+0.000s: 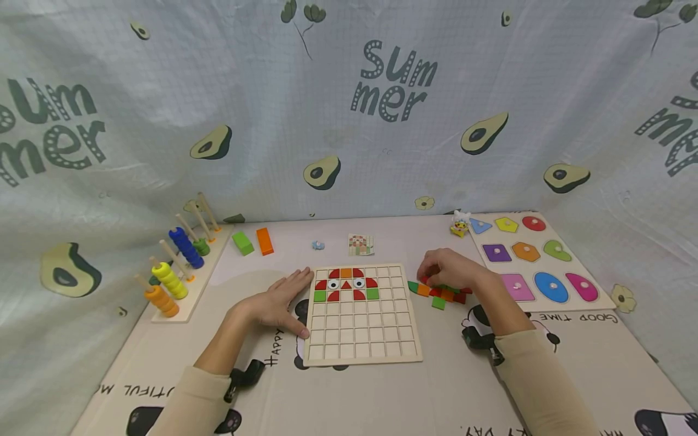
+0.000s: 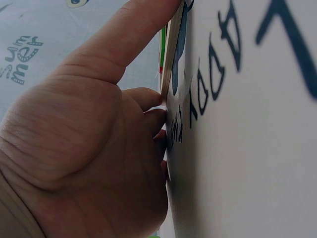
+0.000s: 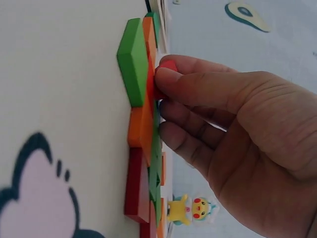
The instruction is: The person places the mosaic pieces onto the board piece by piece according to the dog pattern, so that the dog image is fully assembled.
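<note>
A square wooden grid board (image 1: 360, 336) lies mid-table, its upper left cells filled with red, green, orange and eye-patterned tiles (image 1: 346, 284). My left hand (image 1: 277, 303) rests at the board's left edge, fingers extended and thumb touching the frame; the left wrist view shows the palm (image 2: 84, 144) beside the board's side. To the right of the board, my right hand (image 1: 449, 268) is over a pile of coloured tiles (image 1: 438, 292). In the right wrist view its thumb and forefinger pinch a red tile (image 3: 168, 65) above green, orange and dark red tiles (image 3: 136, 181).
A peg stacker (image 1: 188, 290) with coloured rings stands at left. Behind the board are a green block (image 1: 242, 243), an orange block (image 1: 265, 241), a small blue piece (image 1: 318, 245) and a picture card (image 1: 361, 244). At right lie a shape puzzle (image 1: 551, 302) and a yellow figurine (image 1: 460, 225).
</note>
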`<state>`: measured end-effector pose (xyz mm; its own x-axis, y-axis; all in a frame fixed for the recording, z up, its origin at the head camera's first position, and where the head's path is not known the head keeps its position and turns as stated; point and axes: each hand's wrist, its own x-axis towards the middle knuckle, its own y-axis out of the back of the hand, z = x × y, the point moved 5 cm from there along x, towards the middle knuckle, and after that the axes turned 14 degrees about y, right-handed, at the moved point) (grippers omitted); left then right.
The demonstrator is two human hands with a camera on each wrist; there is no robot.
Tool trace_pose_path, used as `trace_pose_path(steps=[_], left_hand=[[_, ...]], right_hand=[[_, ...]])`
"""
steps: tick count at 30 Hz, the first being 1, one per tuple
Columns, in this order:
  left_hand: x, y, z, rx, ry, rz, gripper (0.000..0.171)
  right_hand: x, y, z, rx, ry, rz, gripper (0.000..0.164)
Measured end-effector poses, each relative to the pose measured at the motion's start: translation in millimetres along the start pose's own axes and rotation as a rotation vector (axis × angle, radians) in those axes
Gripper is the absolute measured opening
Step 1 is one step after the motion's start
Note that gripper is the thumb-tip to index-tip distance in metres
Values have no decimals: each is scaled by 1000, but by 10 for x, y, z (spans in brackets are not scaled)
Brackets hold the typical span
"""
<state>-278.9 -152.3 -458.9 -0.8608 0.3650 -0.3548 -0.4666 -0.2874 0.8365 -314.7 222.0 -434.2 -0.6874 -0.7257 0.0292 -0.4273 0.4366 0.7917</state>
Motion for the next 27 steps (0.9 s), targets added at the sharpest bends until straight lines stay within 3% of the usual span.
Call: trace_pose_path(steps=[5,10,16,22,27], left_hand=[[-3,5,3,3,-11,2,132],[-7,8,0,1,-10,-1,132],[-7,6,-23,2,-8,3,132],[-13,4,-28,4,-12,1,131],[-25,22,-12,1,-19,0,131]], right_hand=[[2,26,-21,6,-7,7,9],[34,69,-73,61,1,87,11],[196,40,-364,111,149,156,16],[456,-139,-761,214,295,98,20],[692,-299,-996,161,317,44,16]])
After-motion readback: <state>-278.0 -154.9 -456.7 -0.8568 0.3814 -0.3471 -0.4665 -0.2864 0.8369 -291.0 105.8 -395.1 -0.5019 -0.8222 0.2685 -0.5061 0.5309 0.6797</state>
